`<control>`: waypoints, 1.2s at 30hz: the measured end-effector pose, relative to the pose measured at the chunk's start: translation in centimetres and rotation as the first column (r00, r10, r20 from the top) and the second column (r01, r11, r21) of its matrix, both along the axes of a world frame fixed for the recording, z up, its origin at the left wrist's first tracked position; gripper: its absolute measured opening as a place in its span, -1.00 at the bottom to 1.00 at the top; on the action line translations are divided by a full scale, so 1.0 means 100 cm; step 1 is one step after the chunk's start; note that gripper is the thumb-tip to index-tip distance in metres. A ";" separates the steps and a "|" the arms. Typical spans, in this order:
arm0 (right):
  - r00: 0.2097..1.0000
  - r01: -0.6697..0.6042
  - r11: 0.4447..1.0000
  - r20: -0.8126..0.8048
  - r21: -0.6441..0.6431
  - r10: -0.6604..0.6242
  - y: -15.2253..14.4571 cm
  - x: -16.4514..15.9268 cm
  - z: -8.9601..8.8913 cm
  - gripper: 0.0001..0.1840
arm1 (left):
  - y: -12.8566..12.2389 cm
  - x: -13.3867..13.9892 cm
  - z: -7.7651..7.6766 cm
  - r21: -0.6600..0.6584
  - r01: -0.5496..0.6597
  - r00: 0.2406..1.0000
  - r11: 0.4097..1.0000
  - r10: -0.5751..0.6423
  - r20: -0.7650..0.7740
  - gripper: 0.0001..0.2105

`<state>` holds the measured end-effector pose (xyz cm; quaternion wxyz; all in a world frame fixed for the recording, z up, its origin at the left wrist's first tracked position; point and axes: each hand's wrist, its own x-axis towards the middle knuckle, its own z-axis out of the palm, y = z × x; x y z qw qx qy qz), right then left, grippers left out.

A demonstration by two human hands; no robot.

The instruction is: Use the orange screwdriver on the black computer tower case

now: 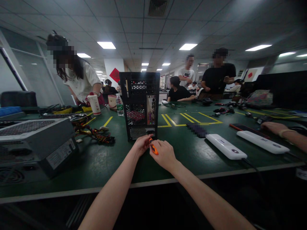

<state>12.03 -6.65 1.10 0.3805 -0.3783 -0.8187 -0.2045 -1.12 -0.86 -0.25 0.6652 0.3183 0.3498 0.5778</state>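
Observation:
A black computer case (141, 105) stands upright in front of me with its rear panel facing me. My right hand (163, 153) is closed around an orange and black screwdriver (155, 150), its front end pointing at the lower right of that panel. Right against the bottom of the case, my left hand (142, 144) has its fingers pinched together beside the screwdriver's front end. The fingertips hide what they hold, and also the screwdriver's tip.
Power supply units (35, 143) are stacked at the left, with bundled cables (96, 135) beside them. A water bottle (119, 105) and a white cup (94, 103) stand behind. White power banks (225, 147) lie to the right, near another person's hand (273, 127). Several people stand or sit beyond.

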 end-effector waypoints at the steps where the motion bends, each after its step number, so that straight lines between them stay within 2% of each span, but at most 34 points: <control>1: 1.000 -0.006 1.000 -0.006 -0.003 0.006 -0.001 0.001 0.001 -0.89 | -0.001 0.000 0.000 0.008 0.000 1.000 1.000 0.000 -0.018 -0.85; 7: 0.998 -0.046 0.998 -0.049 -0.032 0.044 -0.002 0.003 0.005 -0.85 | -0.002 0.000 0.002 0.038 -0.067 0.997 0.997 0.068 -0.033 -0.89; 12: 0.993 -0.015 0.995 -0.117 -0.094 0.004 -0.001 0.001 0.001 -0.78 | 0.004 -0.001 -0.003 0.051 -0.042 0.999 0.998 0.043 -0.008 -0.86; 17: 0.999 -0.012 1.000 -0.032 -0.025 0.011 -0.002 0.001 0.001 -0.90 | 0.003 -0.001 -0.003 0.052 -0.025 0.999 0.998 0.026 -0.023 -0.84; 21: 1.000 0.011 1.000 -0.024 -0.023 -0.011 -0.003 0.002 0.005 -0.89 | 0.002 -0.001 -0.002 0.063 -0.047 0.998 0.997 0.050 -0.050 -0.87; 27: 0.992 -0.004 0.995 -0.125 -0.103 -0.009 -0.001 0.002 0.002 -0.79 | 0.004 -0.001 -0.002 0.041 -0.074 0.997 0.996 0.075 -0.022 -0.89; 32: 0.998 -0.025 0.998 -0.055 -0.065 0.022 0.000 0.003 0.001 -0.89 | 0.000 0.000 0.001 0.024 -0.024 0.999 0.999 0.025 -0.035 -0.83; 36: 0.999 -0.034 0.998 -0.018 -0.050 0.033 -0.003 0.003 0.004 -0.87 | -0.002 0.000 0.003 0.031 -0.007 0.999 0.999 0.009 -0.047 -0.89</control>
